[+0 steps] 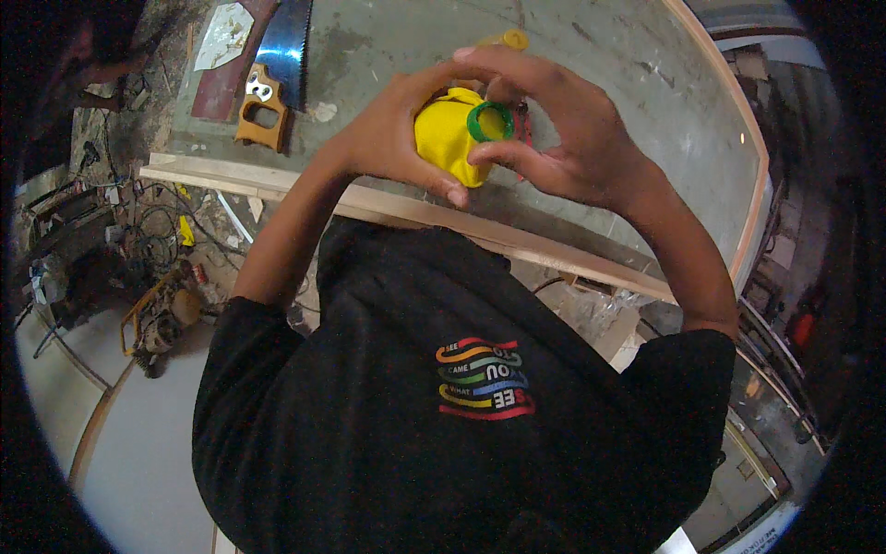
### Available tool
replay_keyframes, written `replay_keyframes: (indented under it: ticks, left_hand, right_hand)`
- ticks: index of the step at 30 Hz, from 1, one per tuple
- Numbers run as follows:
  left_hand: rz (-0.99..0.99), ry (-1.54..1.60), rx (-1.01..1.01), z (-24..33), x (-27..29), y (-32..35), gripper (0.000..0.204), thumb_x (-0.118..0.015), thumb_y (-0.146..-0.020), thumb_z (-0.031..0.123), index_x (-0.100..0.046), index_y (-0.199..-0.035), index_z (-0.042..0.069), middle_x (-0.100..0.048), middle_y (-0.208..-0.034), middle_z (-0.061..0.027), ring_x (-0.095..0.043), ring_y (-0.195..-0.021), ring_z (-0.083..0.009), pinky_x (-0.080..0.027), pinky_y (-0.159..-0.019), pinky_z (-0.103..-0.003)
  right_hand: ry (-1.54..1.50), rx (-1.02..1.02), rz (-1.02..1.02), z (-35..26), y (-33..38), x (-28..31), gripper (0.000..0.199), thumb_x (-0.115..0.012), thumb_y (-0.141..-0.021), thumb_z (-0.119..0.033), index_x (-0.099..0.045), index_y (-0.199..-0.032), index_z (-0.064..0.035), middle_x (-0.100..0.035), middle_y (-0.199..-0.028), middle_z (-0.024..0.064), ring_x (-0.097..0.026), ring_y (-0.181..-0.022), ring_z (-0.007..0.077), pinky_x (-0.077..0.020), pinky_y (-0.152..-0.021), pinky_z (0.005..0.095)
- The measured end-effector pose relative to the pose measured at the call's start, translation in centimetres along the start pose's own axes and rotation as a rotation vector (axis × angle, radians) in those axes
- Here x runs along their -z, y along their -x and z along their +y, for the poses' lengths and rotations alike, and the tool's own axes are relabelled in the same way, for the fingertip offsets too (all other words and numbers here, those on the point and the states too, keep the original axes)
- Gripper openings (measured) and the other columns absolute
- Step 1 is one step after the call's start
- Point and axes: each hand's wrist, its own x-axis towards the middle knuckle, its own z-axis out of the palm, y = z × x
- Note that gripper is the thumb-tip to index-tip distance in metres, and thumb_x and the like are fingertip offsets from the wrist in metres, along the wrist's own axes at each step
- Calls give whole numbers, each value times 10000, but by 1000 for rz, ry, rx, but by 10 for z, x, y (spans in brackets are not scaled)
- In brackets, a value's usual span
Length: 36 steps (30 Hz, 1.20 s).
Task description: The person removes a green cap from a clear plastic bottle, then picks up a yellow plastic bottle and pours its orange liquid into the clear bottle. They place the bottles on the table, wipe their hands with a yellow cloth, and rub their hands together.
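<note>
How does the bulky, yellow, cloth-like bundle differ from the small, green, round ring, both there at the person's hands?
Size: the yellow bundle looks clearly bigger than the green ring. Shape: the bundle is bulky and creased, while the ring is a neat round band with yellow showing inside it. Hold: the left hand curves around the bundle; the right hand appears to pinch the ring. Both have rounded outlines.

Pale lettering (pixel 505 373) runs among coloured bands (pixel 463 379) on the front of the black shirt (pixel 360 415), below the left hand (pixel 399 129) and right hand (pixel 591 138)
</note>
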Motion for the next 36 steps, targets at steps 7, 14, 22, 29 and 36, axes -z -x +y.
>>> replay_keyframes:
  ticks: [7,14,22,29,36]
  left_hand:
    - [-67,292,13,29,-4,2,1168,-992,-494,534,-495,-1428,40,-657,-1270,-121,-650,-1164,-254,-496,-1020,-387]
    - [-87,356,-21,40,2,-1,1203,-981,-501,591,-480,-1442,35,-609,-1333,-114,-603,-1222,-231,-468,-1048,-380]
    - [-519,689,374,40,-10,8,1177,-919,-554,697,-491,-1408,10,-607,-1310,-106,-602,-1198,-206,-479,-1030,-364]
    - [-426,666,350,43,-35,17,1211,-727,-629,876,-449,-1427,7,-597,-1298,-115,-591,-1209,-212,-479,-1023,-350]
    - [-192,658,396,50,-66,22,1240,-743,-588,893,-459,-1432,31,-595,-1266,-85,-591,-1172,-183,-482,-992,-330]
  right_hand:
    - [-199,-138,56,-34,9,15,789,-876,-766,-108,-491,-1451,-37,-636,-1374,108,-696,-1131,224,-555,-967,333]
    - [-59,-46,20,-38,8,41,684,-837,-822,-288,-559,-1387,-21,-670,-1285,148,-681,-1122,284,-538,-973,404]
    - [392,529,-112,-36,-22,30,686,-568,-819,-762,-666,-913,-90,-584,-837,69,-619,-814,281,-488,-752,422]
    - [433,583,-64,-19,-12,19,698,-456,-854,-800,-552,-729,-119,-500,-702,35,-540,-686,250,-417,-639,400]
    - [274,375,-19,-1,19,-7,654,-381,-975,-706,-537,-725,-122,-516,-712,55,-539,-682,281,-405,-623,416]
